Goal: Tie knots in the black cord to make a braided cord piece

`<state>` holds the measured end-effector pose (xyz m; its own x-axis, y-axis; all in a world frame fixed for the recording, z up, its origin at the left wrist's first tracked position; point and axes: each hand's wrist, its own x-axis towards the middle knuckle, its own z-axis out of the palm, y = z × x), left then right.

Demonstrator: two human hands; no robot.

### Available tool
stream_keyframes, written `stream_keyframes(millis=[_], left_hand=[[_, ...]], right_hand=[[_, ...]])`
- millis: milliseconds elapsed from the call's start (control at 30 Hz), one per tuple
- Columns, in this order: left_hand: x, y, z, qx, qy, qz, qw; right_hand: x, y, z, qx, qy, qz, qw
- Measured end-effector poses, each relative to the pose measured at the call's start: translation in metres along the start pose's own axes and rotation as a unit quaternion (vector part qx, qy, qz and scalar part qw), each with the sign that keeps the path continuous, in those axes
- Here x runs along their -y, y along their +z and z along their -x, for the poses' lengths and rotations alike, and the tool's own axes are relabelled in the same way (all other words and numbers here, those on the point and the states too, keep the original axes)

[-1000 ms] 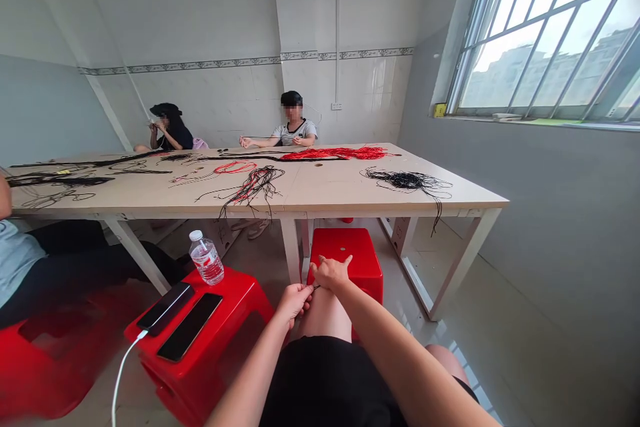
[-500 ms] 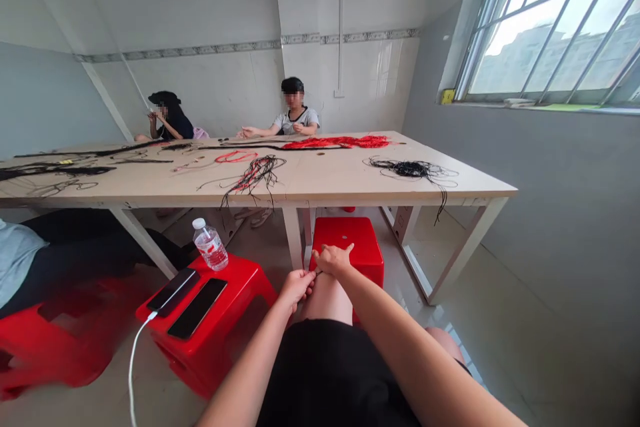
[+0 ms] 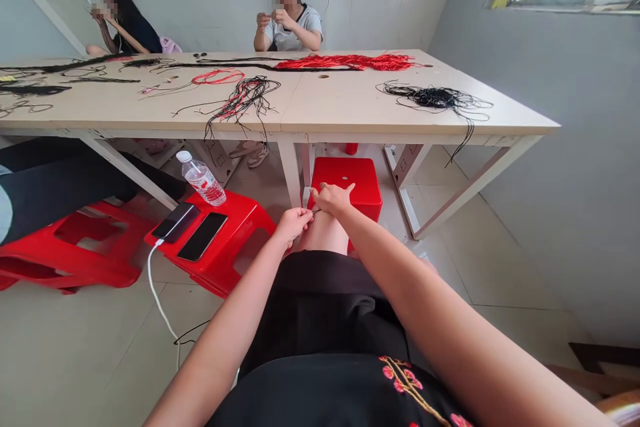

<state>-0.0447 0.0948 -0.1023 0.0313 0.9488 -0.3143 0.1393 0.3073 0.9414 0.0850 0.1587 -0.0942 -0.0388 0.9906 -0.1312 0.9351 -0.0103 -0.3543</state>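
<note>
A short piece of thin black cord (image 3: 316, 211) shows between my two hands, just above my bare knee. My left hand (image 3: 294, 223) pinches it between thumb and fingertips. Over the knee, my right hand (image 3: 332, 199) is back up, its thumb-side fingers closed at the cord and its outer finger sticking out to the right. The rest of the cord is hidden by my hands. Beyond them stands a red plastic stool (image 3: 345, 173), partly under the table.
The long table (image 3: 300, 103) ahead bears a black cord bundle (image 3: 435, 97), a red and black bundle (image 3: 247, 97) and red cords (image 3: 360, 63). Two people sit behind it. On the left stool (image 3: 240, 213) are a water bottle (image 3: 204, 180) and two phones (image 3: 203, 237), one with a white cable.
My view has tilted down, so the table and hands appear higher in the picture. Both hands stay together at the knee with the cord. The person opposite has brought their hands together.
</note>
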Motion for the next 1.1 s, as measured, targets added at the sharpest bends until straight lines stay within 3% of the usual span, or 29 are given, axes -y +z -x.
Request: stream_keyframes(millis=[533, 1100], left_hand=[[0.018, -0.007, -0.011, -0.063, 0.090, -0.045, 0.993], [0.014, -0.011, -0.003, -0.022, 0.138, -0.017, 0.990]], right_hand=[[0.000, 0.000, 0.002, -0.014, 0.001, -0.001, 1.000], [0.001, 0.001, 0.002, -0.016, 0.002, -0.006, 1.000]])
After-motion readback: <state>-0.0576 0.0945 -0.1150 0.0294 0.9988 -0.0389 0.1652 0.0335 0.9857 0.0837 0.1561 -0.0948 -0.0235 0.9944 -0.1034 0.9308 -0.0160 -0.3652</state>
